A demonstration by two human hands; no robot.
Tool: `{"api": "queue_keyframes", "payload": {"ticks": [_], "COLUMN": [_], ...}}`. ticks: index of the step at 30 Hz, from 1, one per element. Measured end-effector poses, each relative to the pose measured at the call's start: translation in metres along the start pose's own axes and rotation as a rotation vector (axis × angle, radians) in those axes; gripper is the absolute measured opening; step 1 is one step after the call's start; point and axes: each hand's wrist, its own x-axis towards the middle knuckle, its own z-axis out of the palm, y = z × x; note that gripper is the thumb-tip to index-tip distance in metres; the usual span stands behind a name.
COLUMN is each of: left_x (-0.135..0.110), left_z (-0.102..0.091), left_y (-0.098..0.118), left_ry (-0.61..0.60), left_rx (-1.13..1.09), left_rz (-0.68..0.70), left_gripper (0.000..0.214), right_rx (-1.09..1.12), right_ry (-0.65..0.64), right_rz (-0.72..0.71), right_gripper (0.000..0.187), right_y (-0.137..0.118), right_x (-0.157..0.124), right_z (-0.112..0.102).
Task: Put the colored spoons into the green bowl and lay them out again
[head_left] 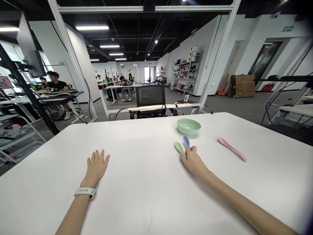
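Observation:
My left hand [96, 166] lies flat on the white table [137, 189] with fingers spread, holding nothing; a white watch band sits on its wrist. My right hand [194, 160] reaches forward with its fingers closed around the handles of a green spoon [179, 147] and a blue spoon [186, 141], whose bowls stick out beyond the fingers. A pale green bowl [188, 126] stands just beyond them. A pink spoon [231, 149] lies alone on the table to the right of my right hand.
A black mesh chair [150, 96] stands behind the table's far edge inside a white metal frame [70, 52]. People sit at desks at the left and far back. Shelving [187, 73] and a wooden crate [242, 85] stand at the right.

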Motion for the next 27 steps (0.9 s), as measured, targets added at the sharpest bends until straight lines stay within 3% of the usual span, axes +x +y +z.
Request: {"api": "queue_keyframes", "payload": {"ticks": [11, 20, 24, 27], "left_x": [-0.001, 0.000, -0.001, -0.002], "left_z": [-0.002, -0.003, -0.007, -0.009], "left_y": [0.001, -0.003, -0.001, 0.000], "left_ry": [-0.021, -0.005, -0.040, -0.050], "left_rx": [0.002, -0.018, 0.005, 0.008], "left_rz": [-0.001, 0.031, 0.005, 0.002], "left_gripper": [0.079, 0.081, 0.081, 0.081], "right_rx": [-0.049, 0.052, 0.112, 0.123], "right_ry": [-0.061, -0.015, 0.063, 0.175], "right_rz": [0.056, 0.035, 0.056, 0.024], "right_gripper": [0.029, 0.034, 0.042, 0.042], "right_y": [-0.004, 0.004, 0.019, 0.046], "right_x": [0.000, 0.001, 0.008, 0.015], "right_z": [-0.002, 0.001, -0.008, -0.017]}}
